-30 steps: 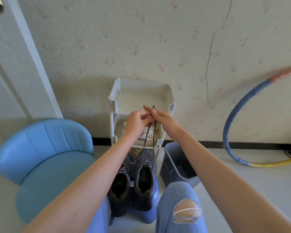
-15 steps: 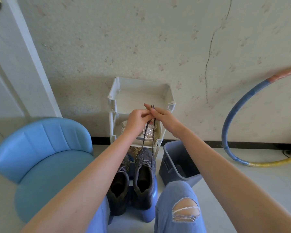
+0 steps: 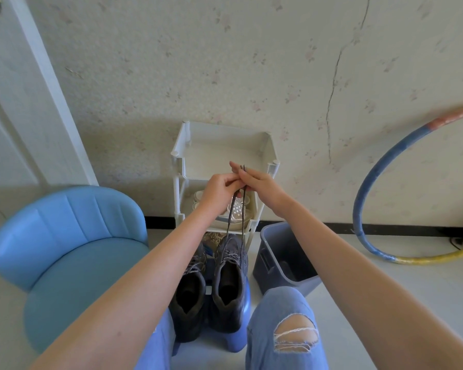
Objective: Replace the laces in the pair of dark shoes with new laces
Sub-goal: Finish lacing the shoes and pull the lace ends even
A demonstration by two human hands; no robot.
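Closest in are two knees in blue jeans [image 3: 292, 311], one with a rip. Between them is a small blue stool [image 3: 237, 341]. The two dark shoes [image 3: 229, 284] stand on it side by side, toes pointing away.

The left shoe [image 3: 189, 297] has a lace that looks paler. The right shoe [image 3: 231, 265] has a dark lace [image 3: 228, 220] in its holes. Two strands of this lace go up from the shoe, pulled straight, to the hands.

The left hand [image 3: 219, 188] and the right hand [image 3: 262, 182] touch each other, up in the air past the shoes. Both have curled fingers and pinch the dark lace near its ends. The two tips poke up just past the right fingers.

I think the lace is light, thin and floppy. It can slip if the pinch is loose. The best place to hold it is by the stiff tips, since those go through the holes. The shoe is soft but heavier, and a hard tug may tip it off the stool.

Behind the hands is a white rack [image 3: 267, 148] with light shoes [image 3: 237, 209] on its middle shelf. A grey bin [image 3: 275, 252] sits just beside it on the right. A blue chair [image 3: 72, 241] is on the left. A striped hoop [image 3: 372, 177] leans on the wall, further right.
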